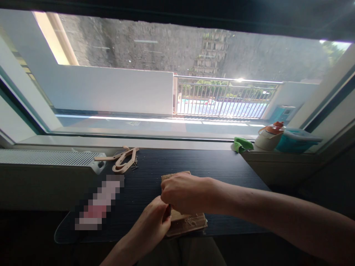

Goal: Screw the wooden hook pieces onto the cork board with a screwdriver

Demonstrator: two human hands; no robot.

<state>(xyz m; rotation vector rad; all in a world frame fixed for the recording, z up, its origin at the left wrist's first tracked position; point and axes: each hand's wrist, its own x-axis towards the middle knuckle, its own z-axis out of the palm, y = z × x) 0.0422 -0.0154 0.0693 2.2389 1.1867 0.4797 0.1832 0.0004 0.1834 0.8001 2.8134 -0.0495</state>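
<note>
A wooden board (191, 223) with frayed edges and small shavings on it lies on the dark table near its front edge. Above it my right hand (181, 190) is closed in a fist, covering the board's middle. My left hand (155, 217) has its fingers curled in just below the right one, at the board's left side, and the two hands meet. Whatever sits between the fingers is hidden; only a dark reddish bit shows by the left thumb.
Light wooden curved pieces (126, 159) and several screws (135, 163) lie at the table's (216, 162) back left. A blurred-out pinkish item (98, 203) is at left. A green cloth (243, 145), a bottle (269, 137) and a teal box (295, 141) stand by the window; a radiator (50, 158) is left.
</note>
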